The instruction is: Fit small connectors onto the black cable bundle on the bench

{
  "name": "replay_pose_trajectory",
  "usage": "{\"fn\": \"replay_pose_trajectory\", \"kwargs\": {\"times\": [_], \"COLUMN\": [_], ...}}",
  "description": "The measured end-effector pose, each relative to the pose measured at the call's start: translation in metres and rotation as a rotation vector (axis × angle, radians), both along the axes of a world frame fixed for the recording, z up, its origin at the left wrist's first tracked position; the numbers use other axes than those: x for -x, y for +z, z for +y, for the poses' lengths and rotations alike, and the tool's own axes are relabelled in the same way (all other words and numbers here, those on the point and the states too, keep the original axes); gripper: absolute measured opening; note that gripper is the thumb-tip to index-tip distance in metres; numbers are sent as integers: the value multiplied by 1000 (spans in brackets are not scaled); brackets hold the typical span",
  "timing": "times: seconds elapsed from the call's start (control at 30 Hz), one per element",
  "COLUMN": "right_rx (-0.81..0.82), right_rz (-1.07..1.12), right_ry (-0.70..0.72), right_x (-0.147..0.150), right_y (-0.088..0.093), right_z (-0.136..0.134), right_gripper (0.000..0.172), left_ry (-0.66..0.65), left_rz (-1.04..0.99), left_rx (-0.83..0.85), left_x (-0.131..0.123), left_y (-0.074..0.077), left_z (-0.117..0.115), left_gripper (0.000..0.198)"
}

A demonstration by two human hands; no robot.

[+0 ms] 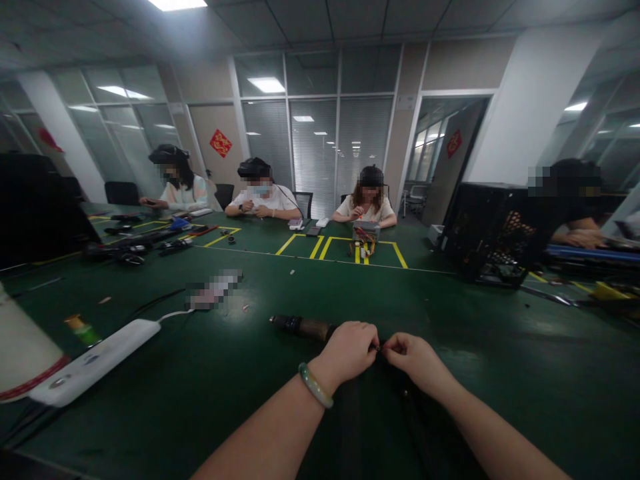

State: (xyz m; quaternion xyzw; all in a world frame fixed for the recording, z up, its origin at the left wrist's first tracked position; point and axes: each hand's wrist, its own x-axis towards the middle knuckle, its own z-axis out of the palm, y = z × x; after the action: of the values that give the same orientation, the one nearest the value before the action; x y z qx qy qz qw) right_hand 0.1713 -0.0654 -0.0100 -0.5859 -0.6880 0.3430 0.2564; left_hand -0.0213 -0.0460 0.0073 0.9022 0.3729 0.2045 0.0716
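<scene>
My left hand point(350, 348), a green bangle on its wrist, is closed with its fingertips pinched together. Facing it, my right hand point(417, 360) pinches thumb against fingers. Between the two sets of fingertips is a small dark piece point(379, 349), too small to name. A dark rod-like thing with a brownish middle and a shiny tip point(303, 327) lies on the table, its right end passing behind my left hand; whether that hand holds it I cannot tell. Below my right hand runs a black strip point(407, 400) with a small shiny spot on it.
The green table point(240, 373) carries a white power strip point(107, 360), a white cylindrical container point(23, 347) and a green bottle-like thing point(83, 330) at left. A black computer case point(490, 233) stands right. Several people sit around; one is behind a grey box with coloured wires point(367, 233).
</scene>
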Motion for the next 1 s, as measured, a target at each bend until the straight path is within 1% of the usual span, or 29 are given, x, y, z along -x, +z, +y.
{"fn": "replay_pose_trajectory", "kwargs": {"times": [0.23, 0.33, 0.47, 0.63, 0.8, 0.9, 1.0], "right_rx": [-26, -19, -10, -9, 26, 26, 4], "right_rz": [-2, -28, -31, -20, -92, -151, -159], "right_ry": [-6, 0, 9, 41, 37, 34, 40], "right_x": [1, 2, 3, -1, -7, -7, -5], "right_y": [1, 4, 8, 5, 2, 6, 10], "right_z": [1, 0, -4, -2, 1, 1, -2], "right_gripper": [14, 15, 16, 17, 18, 17, 18], "left_ry": [-7, -14, 1, 16, 25, 29, 17], "left_rz": [29, 27, 19, 21, 37, 27, 4], "left_rx": [-46, -29, -4, 1, 20, 22, 13], "left_x": [-2, -1, -1, -2, -3, -3, -2], "left_y": [2, 5, 6, 8, 10, 9, 8], "left_z": [-1, -2, -3, -3, -4, -4, -4], "left_gripper": [6, 3, 6, 4, 6, 5, 4]}}
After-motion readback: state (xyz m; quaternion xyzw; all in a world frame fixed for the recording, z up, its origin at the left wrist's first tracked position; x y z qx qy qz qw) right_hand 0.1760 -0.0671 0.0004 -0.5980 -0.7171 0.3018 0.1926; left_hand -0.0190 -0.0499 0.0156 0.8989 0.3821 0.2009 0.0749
